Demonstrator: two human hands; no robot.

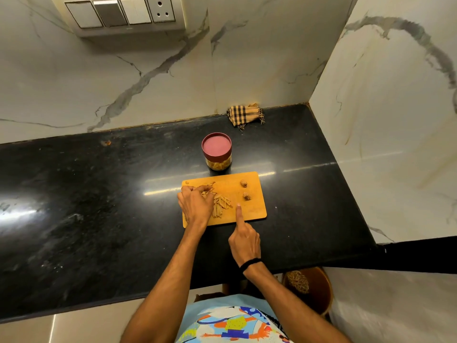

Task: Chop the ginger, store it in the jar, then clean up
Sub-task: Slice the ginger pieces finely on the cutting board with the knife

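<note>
While the left hand (195,206) curls its grip round pale cut ginger strips (221,205) on the orange wooden chopping board (256,210), the right hand (244,243) holds nothing, index fingertip pressing the board, other fingers folded. Two brown ginger lumps (243,183) lie nearby; the maroon-lidded clear jar (217,151) stands just behind on the black bench (99,194).

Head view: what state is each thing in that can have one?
jar: upright, lid on, ginger inside.
cutting board: flat on countertop.
ginger strips: cut, piled on board.
ginger chunks: two, uncut, on board.
checked cloth: crumpled.
left hand: fingers curled on ginger strips.
right hand: forefinger straight, touching board.
</note>
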